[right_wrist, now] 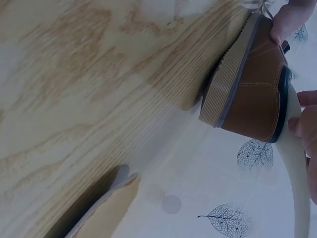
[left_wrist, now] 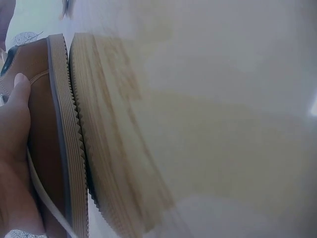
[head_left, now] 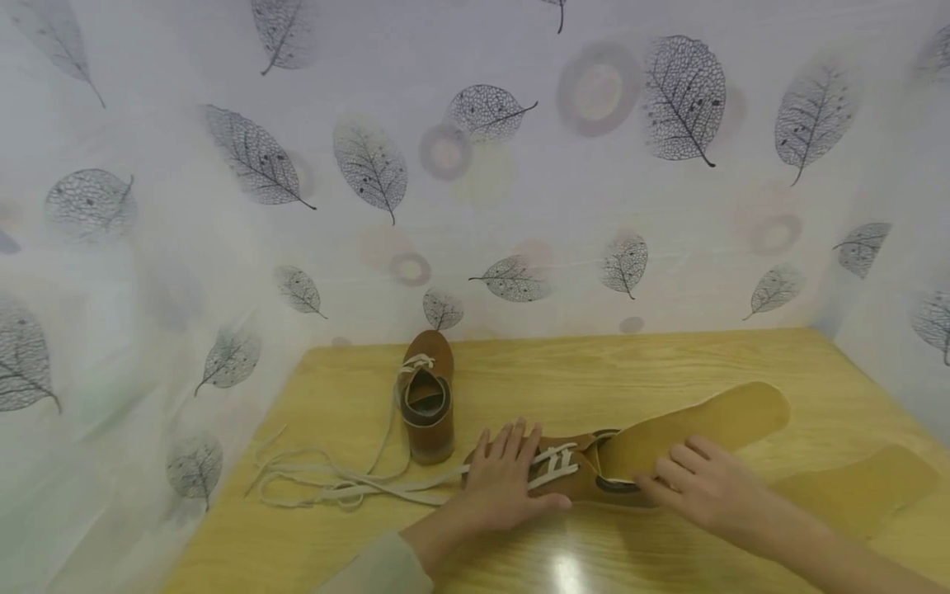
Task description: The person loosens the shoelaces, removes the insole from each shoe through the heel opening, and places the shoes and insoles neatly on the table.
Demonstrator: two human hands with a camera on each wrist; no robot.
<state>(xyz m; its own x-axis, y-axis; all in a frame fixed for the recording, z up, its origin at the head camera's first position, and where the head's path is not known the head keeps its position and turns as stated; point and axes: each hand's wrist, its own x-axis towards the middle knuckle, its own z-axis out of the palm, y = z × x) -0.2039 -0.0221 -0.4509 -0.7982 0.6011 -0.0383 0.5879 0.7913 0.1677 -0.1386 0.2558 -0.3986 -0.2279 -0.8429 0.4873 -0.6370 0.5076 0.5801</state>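
A brown lace-up shoe [head_left: 586, 493] lies on the table with its toe to the left. My left hand [head_left: 505, 487] rests over its toe part, fingers straight and spread; in the left wrist view the thumb lies along the brown upper [left_wrist: 47, 114]. A tan insole [head_left: 712, 421] sticks out of the shoe opening, one end hidden inside. My right hand [head_left: 712, 487] pinches this insole near the opening. From the right wrist, the insole's pale edge [right_wrist: 295, 183] shows between the fingers, close against the dark collar of the shoe [right_wrist: 255, 106].
A second brown shoe [head_left: 430, 441] stands behind, toe pointing away. Long off-white laces [head_left: 297, 474] trail over the left part of the wooden table [head_left: 534, 379]. Another tan insole [head_left: 853, 491] lies at the right, beyond my right forearm. Leaf-printed sheeting [head_left: 519, 190] surrounds the table.
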